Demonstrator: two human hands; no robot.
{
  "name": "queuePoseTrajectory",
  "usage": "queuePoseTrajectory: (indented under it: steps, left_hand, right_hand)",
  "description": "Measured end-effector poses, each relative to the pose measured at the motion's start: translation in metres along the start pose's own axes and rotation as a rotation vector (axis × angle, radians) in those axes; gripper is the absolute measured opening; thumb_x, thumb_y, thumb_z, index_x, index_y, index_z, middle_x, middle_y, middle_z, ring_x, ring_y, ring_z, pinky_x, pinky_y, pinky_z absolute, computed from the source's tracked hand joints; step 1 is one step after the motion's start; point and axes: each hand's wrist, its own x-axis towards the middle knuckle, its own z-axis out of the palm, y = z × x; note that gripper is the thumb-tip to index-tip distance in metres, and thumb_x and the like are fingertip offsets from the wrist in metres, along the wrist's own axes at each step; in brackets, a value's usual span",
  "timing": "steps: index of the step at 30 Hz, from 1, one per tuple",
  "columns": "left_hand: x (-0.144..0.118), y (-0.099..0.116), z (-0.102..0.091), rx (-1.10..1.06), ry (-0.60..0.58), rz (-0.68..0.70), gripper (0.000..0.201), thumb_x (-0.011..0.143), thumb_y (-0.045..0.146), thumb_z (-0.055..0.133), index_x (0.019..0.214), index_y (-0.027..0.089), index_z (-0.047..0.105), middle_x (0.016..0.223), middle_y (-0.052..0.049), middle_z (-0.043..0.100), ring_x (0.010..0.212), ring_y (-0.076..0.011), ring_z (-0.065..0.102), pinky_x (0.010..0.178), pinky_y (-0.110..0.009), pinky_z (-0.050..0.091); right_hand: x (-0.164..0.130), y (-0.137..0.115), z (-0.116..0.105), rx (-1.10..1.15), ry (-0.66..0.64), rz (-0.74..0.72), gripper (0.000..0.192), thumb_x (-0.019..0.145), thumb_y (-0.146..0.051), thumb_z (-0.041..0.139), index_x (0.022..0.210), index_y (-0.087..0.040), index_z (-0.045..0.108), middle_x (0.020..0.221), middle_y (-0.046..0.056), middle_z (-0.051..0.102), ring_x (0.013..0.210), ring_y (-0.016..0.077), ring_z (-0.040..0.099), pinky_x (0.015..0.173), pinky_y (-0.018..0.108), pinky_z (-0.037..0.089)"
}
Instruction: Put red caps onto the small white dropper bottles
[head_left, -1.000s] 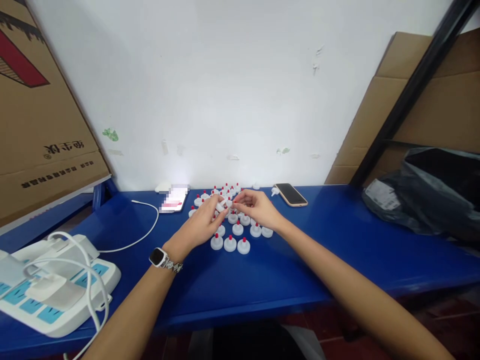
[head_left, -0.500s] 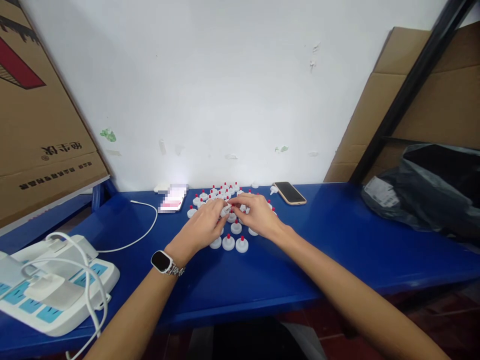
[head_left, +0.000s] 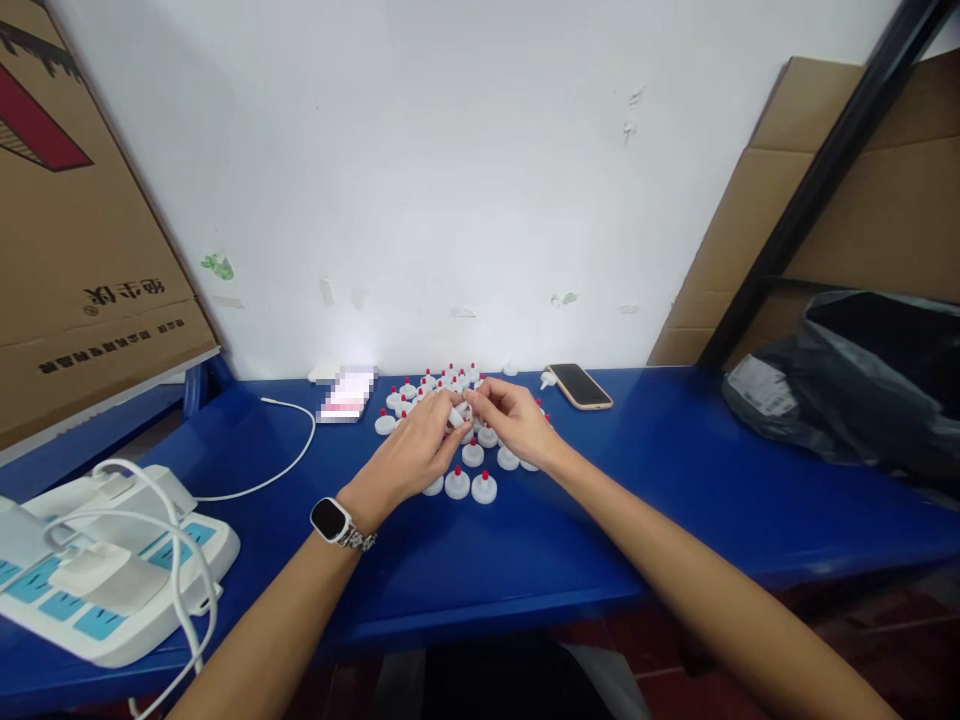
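Observation:
Several small white caps with red tips (head_left: 484, 487) stand in a cluster on the blue table (head_left: 675, 500). My left hand (head_left: 412, 455), with a watch on its wrist, pinches one small white cap (head_left: 456, 416) over the cluster. My right hand (head_left: 514, 422) meets it fingertip to fingertip, touching the same cap. Part of the cluster is hidden under both hands.
A phone (head_left: 579, 386) lies behind the caps on the right, and a lit phone (head_left: 345, 396) with a white cable on the left. A white power strip (head_left: 97, 570) sits at front left. Cardboard boxes (head_left: 82, 230) lean at left; a black bag (head_left: 862, 380) lies at right.
Both hands dipped slightly toward the cluster, then rose a little; the fingertips stay together on the same cap. The caps on the table have not moved.

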Motion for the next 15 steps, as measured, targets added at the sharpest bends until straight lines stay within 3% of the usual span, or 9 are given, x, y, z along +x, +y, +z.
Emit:
queuePoseTrajectory:
  steps: [3, 7, 10, 13, 15]
  left_hand:
    - [0.001, 0.002, 0.003, -0.013, -0.013, -0.005, 0.024, 0.102, 0.037, 0.035, 0.115, 0.019, 0.045, 0.105, -0.009, 0.055, 0.092, -0.0222, 0.055, 0.082, -0.04, 0.048]
    - [0.002, 0.004, 0.008, -0.02, -0.032, 0.002, 0.025, 0.102, 0.037, 0.033, 0.117, 0.02, 0.044, 0.107, -0.01, 0.055, 0.096, -0.0235, 0.056, 0.086, -0.042, 0.049]
    - [0.003, 0.002, 0.009, -0.041, -0.03, 0.009, 0.03, 0.102, 0.038, 0.036, 0.126, 0.02, 0.042, 0.116, -0.012, 0.055, 0.105, -0.0245, 0.056, 0.092, -0.043, 0.048]
    - [0.004, -0.004, 0.01, -0.048, 0.032, -0.023, 0.052, 0.097, 0.041, 0.049, 0.141, 0.02, 0.032, 0.126, -0.014, 0.053, 0.112, -0.0257, 0.055, 0.098, -0.044, 0.046]
    - [0.006, -0.009, 0.01, -0.034, 0.049, -0.051, 0.054, 0.093, 0.043, 0.055, 0.138, 0.019, 0.038, 0.118, -0.012, 0.057, 0.107, -0.0251, 0.057, 0.096, -0.044, 0.046]
  right_hand:
    - [-0.002, -0.004, -0.004, -0.173, -0.07, -0.059, 0.04, 0.098, -0.05, 0.041, 0.071, -0.021, 0.039, 0.066, -0.004, 0.041, 0.061, 0.0111, 0.039, 0.058, 0.026, 0.034]
    - [-0.003, -0.009, -0.007, -0.295, -0.159, -0.075, 0.036, 0.102, -0.046, 0.031, 0.075, -0.022, 0.037, 0.069, -0.003, 0.042, 0.062, 0.0122, 0.04, 0.06, 0.026, 0.035]
    - [-0.002, -0.011, -0.012, -0.373, -0.166, -0.077, 0.036, 0.102, -0.043, 0.032, 0.073, -0.022, 0.039, 0.065, -0.003, 0.043, 0.06, 0.0118, 0.04, 0.058, 0.026, 0.034]
    - [-0.004, -0.011, -0.026, -0.475, -0.108, -0.089, 0.034, 0.1, -0.038, 0.038, 0.072, -0.02, 0.046, 0.064, -0.003, 0.048, 0.06, 0.0119, 0.043, 0.059, 0.026, 0.034]
    - [-0.007, -0.009, -0.037, -0.547, -0.075, -0.11, 0.03, 0.098, -0.034, 0.044, 0.073, -0.019, 0.053, 0.068, -0.001, 0.055, 0.064, 0.0127, 0.048, 0.062, 0.027, 0.035]
